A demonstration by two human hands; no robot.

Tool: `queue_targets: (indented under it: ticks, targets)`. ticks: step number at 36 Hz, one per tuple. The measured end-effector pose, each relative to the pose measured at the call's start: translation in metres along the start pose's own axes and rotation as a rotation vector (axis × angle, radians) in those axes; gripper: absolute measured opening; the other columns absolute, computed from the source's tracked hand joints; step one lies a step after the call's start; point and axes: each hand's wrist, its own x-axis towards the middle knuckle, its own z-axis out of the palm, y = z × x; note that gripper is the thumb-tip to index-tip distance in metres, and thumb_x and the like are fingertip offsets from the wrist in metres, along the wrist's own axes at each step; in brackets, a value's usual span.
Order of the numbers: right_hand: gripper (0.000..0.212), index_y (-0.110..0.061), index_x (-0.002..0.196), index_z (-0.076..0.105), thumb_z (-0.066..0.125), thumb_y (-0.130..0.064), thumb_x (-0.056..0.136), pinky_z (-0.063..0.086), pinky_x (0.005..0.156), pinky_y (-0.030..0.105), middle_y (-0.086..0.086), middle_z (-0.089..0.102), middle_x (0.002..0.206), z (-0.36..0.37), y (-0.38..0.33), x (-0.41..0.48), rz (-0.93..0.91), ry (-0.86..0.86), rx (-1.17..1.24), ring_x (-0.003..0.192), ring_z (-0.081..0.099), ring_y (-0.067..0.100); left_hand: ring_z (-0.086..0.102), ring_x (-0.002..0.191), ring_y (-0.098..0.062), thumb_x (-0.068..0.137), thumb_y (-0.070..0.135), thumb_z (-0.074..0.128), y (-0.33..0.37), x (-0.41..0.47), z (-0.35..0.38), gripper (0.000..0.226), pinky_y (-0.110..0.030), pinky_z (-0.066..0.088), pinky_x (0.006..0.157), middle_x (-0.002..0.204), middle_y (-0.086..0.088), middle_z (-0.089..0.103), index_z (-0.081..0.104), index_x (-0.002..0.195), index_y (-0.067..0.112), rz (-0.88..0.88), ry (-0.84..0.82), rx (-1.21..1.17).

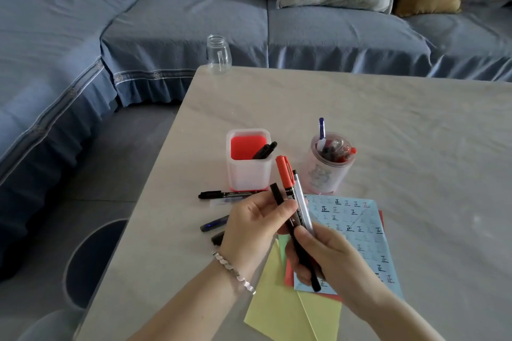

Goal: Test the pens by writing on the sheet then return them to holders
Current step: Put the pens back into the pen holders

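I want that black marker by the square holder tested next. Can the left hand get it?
Likely not yet: the left hand is busy pinching the bundle of pens; the black marker lies uncovered just beyond it.

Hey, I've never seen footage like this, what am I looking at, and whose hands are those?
No machine here: one picture, from a camera worn on a person's head, looking down at their own hands over a table. The left hand and right hand together hold three pens: a red-capped marker, a clear pen and a thin black pen. On the table stand a square holder with black markers in it and a round cup of pens. Beside them lies a blue sheet covered in handwritten marks, on coloured paper. Loose pens lie to its left; a glass jar stands at the far corner.
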Motion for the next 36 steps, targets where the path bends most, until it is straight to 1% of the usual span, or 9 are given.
queue_targets:
  ticks: [3, 7, 13, 17, 23, 27, 30, 33, 36]
  targets:
    - [0.033, 0.002, 0.076, 0.05, 0.034, -0.015, 0.099, 0.035, 0.042, 0.013, -0.003, 0.058, 0.049, 0.0, -0.004, -0.003, -0.001, -0.019, -0.007, 0.039, 0.044, 0.008, 0.067, 0.074, -0.025, 0.074, 0.012, 0.065, 0.003, -0.002, 0.007, 0.021, -0.027, 0.055, 0.06, 0.089, -0.019, 0.071, 0.069, 0.091, 0.0, -0.032, -0.003, -0.042]
    - [0.032, -0.001, 0.088, 0.06, 0.036, -0.02, 0.097, 0.05, 0.059, 0.021, 0.003, 0.07, 0.068, 0.0, -0.006, -0.004, 0.018, 0.004, 0.001, 0.059, 0.061, 0.012, 0.059, 0.051, -0.019, 0.082, 0.008, 0.063, 0.005, -0.003, 0.008, 0.011, -0.019, 0.043, 0.04, 0.07, -0.014, 0.067, 0.069, 0.088, 0.001, -0.035, 0.007, 0.028]
    - [0.029, -0.01, 0.089, 0.065, 0.038, -0.018, 0.097, 0.052, 0.083, 0.034, 0.004, 0.073, 0.079, 0.0, 0.001, 0.002, -0.043, 0.195, -0.048, 0.082, 0.067, 0.021, 0.066, 0.059, -0.021, 0.087, 0.001, 0.056, 0.008, 0.0, 0.013, 0.011, -0.029, 0.054, 0.052, 0.068, -0.011, 0.068, 0.064, 0.081, 0.0, -0.029, 0.104, -0.037]
    - [0.026, -0.029, 0.087, 0.058, 0.038, -0.016, 0.097, 0.039, 0.055, 0.026, -0.005, 0.048, 0.057, -0.006, 0.0, 0.005, -0.126, 0.434, -0.211, 0.05, 0.044, 0.008, 0.07, 0.07, -0.023, 0.092, -0.001, 0.048, 0.011, 0.009, 0.01, 0.014, -0.034, 0.058, 0.067, 0.068, -0.007, 0.065, 0.056, 0.081, 0.003, -0.04, 0.242, -0.194]
    - [0.038, -0.008, 0.089, 0.058, 0.046, -0.044, 0.085, 0.023, 0.046, 0.027, -0.002, 0.029, 0.052, -0.005, -0.007, 0.005, -0.129, 0.312, -0.253, 0.047, 0.027, 0.013, 0.069, 0.075, -0.02, 0.097, 0.002, 0.038, 0.018, 0.01, 0.009, 0.016, -0.041, 0.056, 0.071, 0.078, -0.009, 0.055, 0.052, 0.101, 0.009, -0.032, 0.225, -0.269]
    - [0.025, -0.039, 0.095, 0.059, 0.034, -0.04, 0.091, 0.027, 0.046, 0.016, -0.008, 0.033, 0.05, -0.001, -0.01, 0.005, -0.21, 0.288, -0.14, 0.047, 0.03, 0.006, 0.068, 0.079, -0.015, 0.097, 0.003, 0.039, 0.032, 0.015, 0.007, 0.019, -0.036, 0.055, 0.071, 0.095, -0.01, 0.061, 0.051, 0.104, 0.015, 0.244, 0.21, -0.092]
    - [0.028, -0.032, 0.102, 0.057, 0.032, -0.019, 0.097, 0.028, 0.045, 0.012, -0.009, 0.035, 0.051, -0.008, -0.013, 0.007, -0.252, 0.294, -0.089, 0.045, 0.029, 0.003, 0.067, 0.092, -0.017, 0.097, 0.001, 0.038, 0.054, 0.025, 0.005, 0.024, -0.025, 0.052, 0.073, 0.093, -0.001, 0.062, 0.047, 0.104, 0.022, 0.537, 0.189, 0.038]
    - [0.025, -0.021, 0.098, 0.055, 0.033, -0.009, 0.097, 0.04, 0.057, 0.012, -0.003, 0.05, 0.063, -0.013, -0.019, 0.009, -0.282, 0.319, -0.138, 0.055, 0.047, 0.004, 0.062, 0.091, -0.021, 0.096, -0.003, 0.036, 0.072, 0.044, 0.001, 0.028, -0.02, 0.051, 0.067, 0.098, -0.004, 0.06, 0.04, 0.105, 0.023, 0.818, 0.208, 0.204]
    - [0.021, -0.024, 0.093, 0.059, 0.043, -0.01, 0.095, 0.048, 0.079, 0.019, -0.006, 0.065, 0.084, -0.019, -0.023, 0.015, -0.268, 0.368, -0.141, 0.081, 0.063, 0.006, 0.059, 0.084, -0.009, 0.094, 0.002, 0.039, 0.07, 0.068, -0.005, 0.029, -0.029, 0.053, 0.067, 0.101, -0.003, 0.063, 0.039, 0.105, 0.029, 0.853, 0.268, 0.376]
